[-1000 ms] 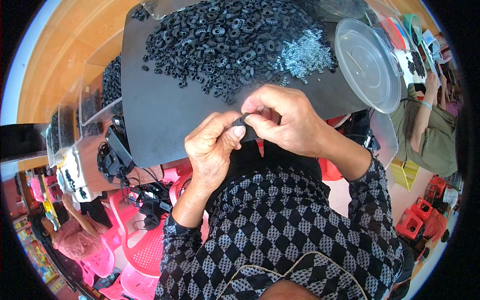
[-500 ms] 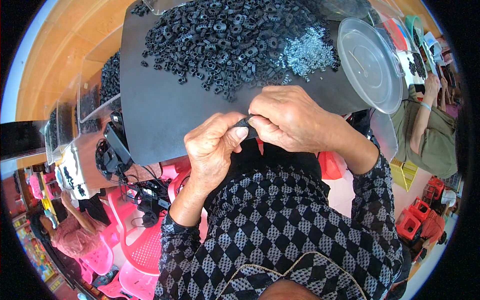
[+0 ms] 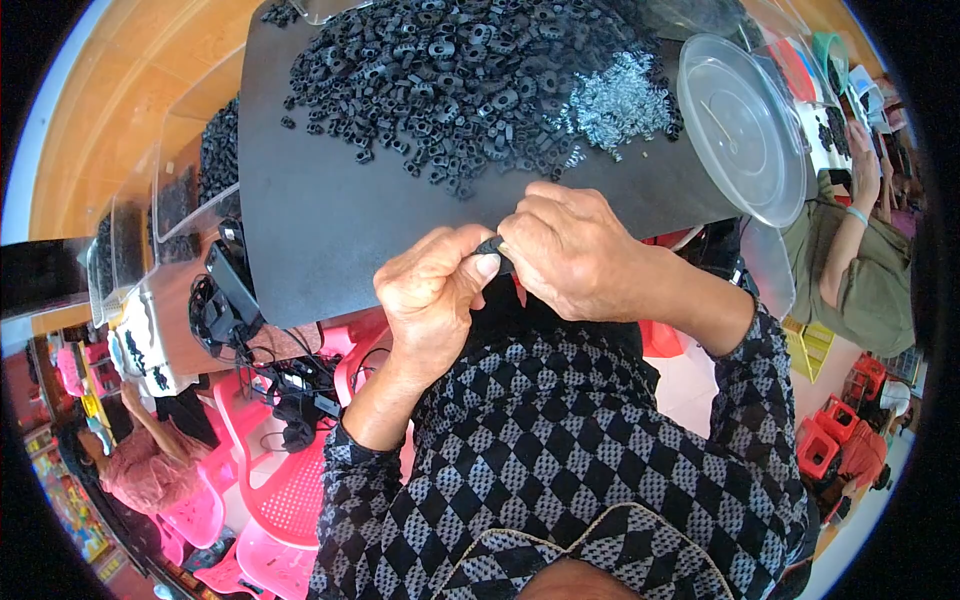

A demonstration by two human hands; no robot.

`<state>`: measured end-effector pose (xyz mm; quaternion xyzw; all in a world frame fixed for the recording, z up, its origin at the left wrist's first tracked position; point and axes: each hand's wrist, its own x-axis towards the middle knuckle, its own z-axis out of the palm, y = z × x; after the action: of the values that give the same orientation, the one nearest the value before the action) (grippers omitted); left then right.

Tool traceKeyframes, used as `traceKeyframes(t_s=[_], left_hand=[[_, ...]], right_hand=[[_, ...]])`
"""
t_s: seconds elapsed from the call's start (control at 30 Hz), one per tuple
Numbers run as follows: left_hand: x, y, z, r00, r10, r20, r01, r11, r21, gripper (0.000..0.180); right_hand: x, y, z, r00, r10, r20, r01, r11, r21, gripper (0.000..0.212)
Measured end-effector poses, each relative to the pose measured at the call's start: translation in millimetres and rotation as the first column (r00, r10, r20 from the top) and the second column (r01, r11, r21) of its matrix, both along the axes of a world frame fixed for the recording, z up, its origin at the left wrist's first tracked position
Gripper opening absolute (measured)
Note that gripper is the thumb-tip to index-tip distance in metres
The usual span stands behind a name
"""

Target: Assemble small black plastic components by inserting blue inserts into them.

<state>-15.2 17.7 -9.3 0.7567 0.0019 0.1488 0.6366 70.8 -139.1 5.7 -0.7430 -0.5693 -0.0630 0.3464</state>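
My left hand (image 3: 425, 295) pinches a small black plastic part (image 3: 489, 246) between thumb and forefinger at the near edge of the dark table (image 3: 330, 215). My right hand (image 3: 578, 255) is closed against the same part from the right, its fingertips mostly hidden behind the knuckles. Beyond both hands lies a big heap of small black plastic pieces (image 3: 440, 95), some with oval holes. A pile of small silvery coil springs (image 3: 620, 105) rests at the heap's right side.
A clear round plastic lid (image 3: 745, 130) lies at the table's right edge. Clear bins of black pieces (image 3: 218, 155) stand to the left, above tangled cables and a black adapter (image 3: 235, 285). Pink chairs (image 3: 290, 490) are at lower left. Other people sit on both sides.
My right hand has turned and dropped slightly, its knuckles now covering more of the fingertips. The left hand keeps its pinch on the black part, nearly in place.
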Motion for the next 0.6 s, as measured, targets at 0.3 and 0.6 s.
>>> traceKeyframes(t_s=[0.3, 0.6], left_hand=[[2, 0, -4, 0.997, 0.023, 0.074, -0.036, 0.983, 0.182, 0.012], [2, 2, 7, 0.993, 0.025, 0.116, -0.053, 0.968, 0.245, 0.012]], right_hand=[[-6, -4, 6, 0.996, -0.053, 0.078, 0.063, 0.988, -0.14, 0.027], [-10, 2, 10, 0.974, -0.063, 0.22, 0.078, 0.995, -0.06, 0.018]])
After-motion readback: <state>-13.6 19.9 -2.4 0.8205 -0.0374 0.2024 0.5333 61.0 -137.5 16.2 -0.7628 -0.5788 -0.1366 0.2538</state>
